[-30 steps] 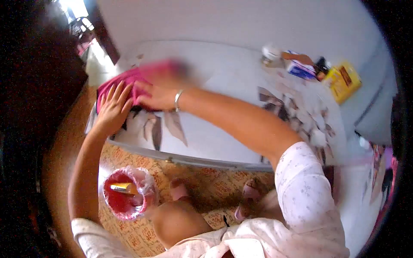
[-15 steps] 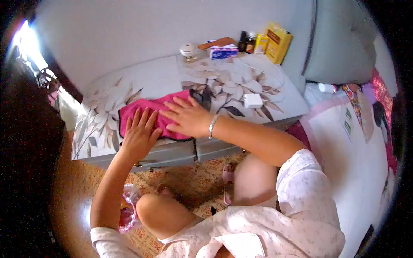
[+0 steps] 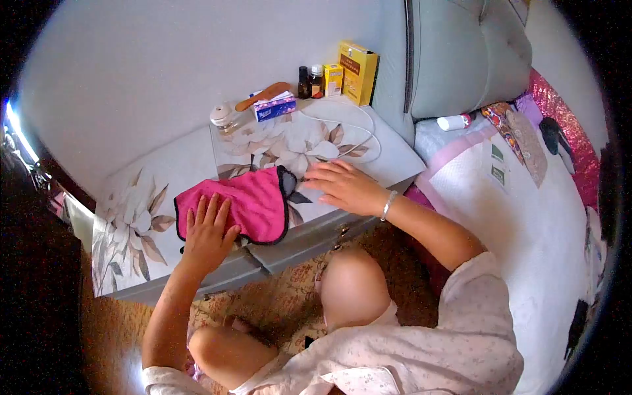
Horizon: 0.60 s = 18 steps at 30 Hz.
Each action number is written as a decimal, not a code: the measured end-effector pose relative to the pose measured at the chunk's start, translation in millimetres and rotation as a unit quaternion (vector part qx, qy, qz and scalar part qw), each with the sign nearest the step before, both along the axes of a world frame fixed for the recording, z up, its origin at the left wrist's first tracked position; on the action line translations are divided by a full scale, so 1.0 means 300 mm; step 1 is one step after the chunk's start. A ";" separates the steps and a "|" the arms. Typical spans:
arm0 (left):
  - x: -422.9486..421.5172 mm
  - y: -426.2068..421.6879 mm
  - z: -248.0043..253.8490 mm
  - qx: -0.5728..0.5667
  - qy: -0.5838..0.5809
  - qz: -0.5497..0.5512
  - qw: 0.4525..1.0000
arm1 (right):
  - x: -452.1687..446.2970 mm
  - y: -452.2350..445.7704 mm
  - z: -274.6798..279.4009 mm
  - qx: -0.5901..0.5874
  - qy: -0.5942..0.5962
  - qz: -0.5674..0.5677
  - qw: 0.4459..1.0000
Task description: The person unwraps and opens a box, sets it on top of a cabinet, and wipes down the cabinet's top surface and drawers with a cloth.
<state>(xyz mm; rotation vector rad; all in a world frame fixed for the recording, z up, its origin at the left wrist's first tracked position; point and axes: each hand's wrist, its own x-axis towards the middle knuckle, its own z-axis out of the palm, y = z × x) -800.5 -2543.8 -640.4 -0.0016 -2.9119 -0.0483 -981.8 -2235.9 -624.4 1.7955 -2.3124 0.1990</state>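
A pink cloth with black edging [image 3: 260, 204] lies spread on the flower-patterned cabinet top [image 3: 141, 168]. My left hand [image 3: 209, 230] rests flat on the cloth's left part, fingers stretched out. To the right of the cloth, my right hand [image 3: 345, 189] is over the cabinet top with its fingers extended; a bracelet [image 3: 389, 205] circles that wrist. A white cable [image 3: 376, 137] loops behind the right hand. The white charger plug is out of sight, apparently beneath that hand.
Along the wall stand a glass jar with a white lid [image 3: 222, 117], a tissue pack [image 3: 275, 107] with a brown wooden comb-like piece [image 3: 263, 95] on it, dark bottles [image 3: 316, 82] and yellow boxes [image 3: 357, 74]. A bed [image 3: 520, 263] adjoins on the right.
My right hand has left the cloth and moved right, over where the charger plug lay. The left hand stays on the cloth. The whole view has shifted to the right.
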 end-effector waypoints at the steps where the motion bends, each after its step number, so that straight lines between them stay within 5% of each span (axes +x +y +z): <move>1: 0.000 -0.003 0.002 0.007 -0.001 -0.007 1.000 | -0.022 0.008 0.006 -0.021 -0.003 0.017 1.000; 4: -0.016 0.001 0.020 0.010 -0.018 -0.006 1.000 | -0.122 -0.007 -0.016 -0.134 -0.073 -0.015 0.988; 10: -0.161 -0.049 0.003 -0.007 -0.016 -0.020 1.000 | -0.507 -0.047 -0.068 -0.171 -0.114 -0.115 0.972; 12: -0.248 -0.068 -0.028 -0.004 0.018 -0.022 1.000 | -0.499 -0.087 -0.047 -0.211 0.010 -0.195 0.958; 15: -0.344 -0.008 -0.030 -0.004 0.003 0.012 1.000 | -0.359 -0.201 0.000 -0.253 -0.003 -0.106 0.962; 18: -0.350 0.074 -0.032 -0.002 -0.009 0.031 0.999 | -0.110 -0.327 0.016 -0.190 -0.187 0.002 0.964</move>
